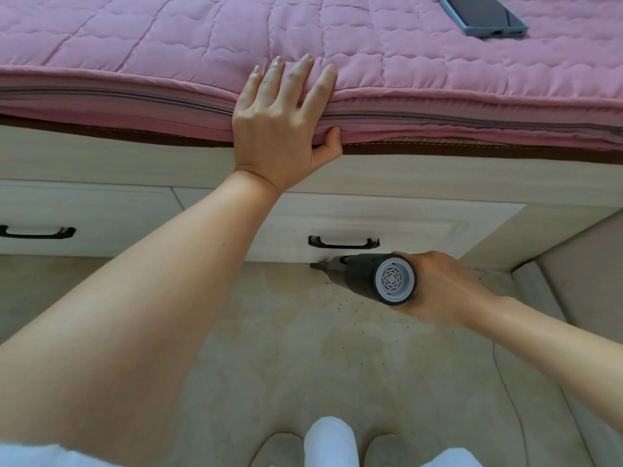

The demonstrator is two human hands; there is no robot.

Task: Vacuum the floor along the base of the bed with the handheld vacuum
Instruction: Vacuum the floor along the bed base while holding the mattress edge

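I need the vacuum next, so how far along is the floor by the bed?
Floor left of the nozzle looks clean. The right hand grips the handheld vacuum, nozzle at the drawer base; the left hand rests on the mattress edge. Dark crumbs remain toward the right corner.

Both forearms are bare from elbow to wrist — no sleeve, watch, strap or glove is visible on either. The left hand (281, 129) and the right hand (438, 288) carry no rings or other jewellery on the parts that show. The fingernails of the left hand are short and without visible polish. At the lower edge of the view, white fabric appears in three places: a strip at the bottom-left corner, a rounded fold (330, 443) at centre, and a patch at the lower right. Two light beige shoes (279, 449) — rounded toes, plain uppers — flank the centre fold, one on each side.
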